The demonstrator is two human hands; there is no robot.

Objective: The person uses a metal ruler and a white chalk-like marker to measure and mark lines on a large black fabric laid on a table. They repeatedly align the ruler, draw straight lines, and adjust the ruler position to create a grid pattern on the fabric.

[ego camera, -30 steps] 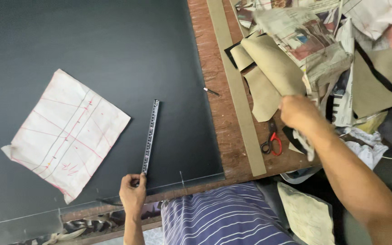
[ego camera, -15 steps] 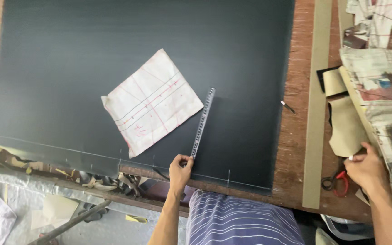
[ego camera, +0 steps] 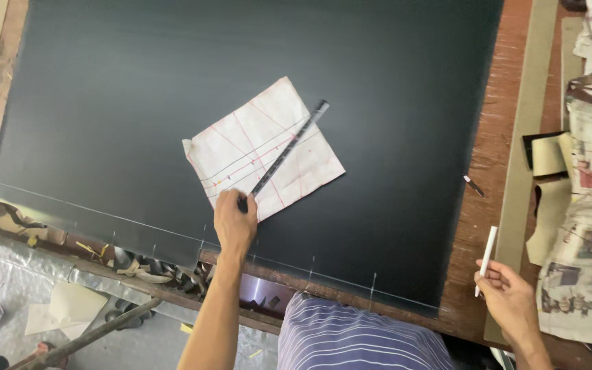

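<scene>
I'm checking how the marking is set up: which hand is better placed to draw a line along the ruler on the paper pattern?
The right hand: it holds the white marker and is free, while the left hand grips the ruler lying across the paper pattern.

Left hand (ego camera: 233, 220) gripping ruler (ego camera: 286, 149) end — ruler lying up-right from grip across paper pattern (ego camera: 263, 150); right hand (ego camera: 507, 296) pinching white marker (ego camera: 486, 251), pointing upward from fingers.

A slim dark metal ruler (ego camera: 286, 150) lies slantwise across a creased white paper pattern (ego camera: 263, 152) ruled with red lines, flat on the black sheet. Right of that sheet, a thin white marking stick (ego camera: 487, 251) stands nearly upright over the wooden table edge.
</scene>
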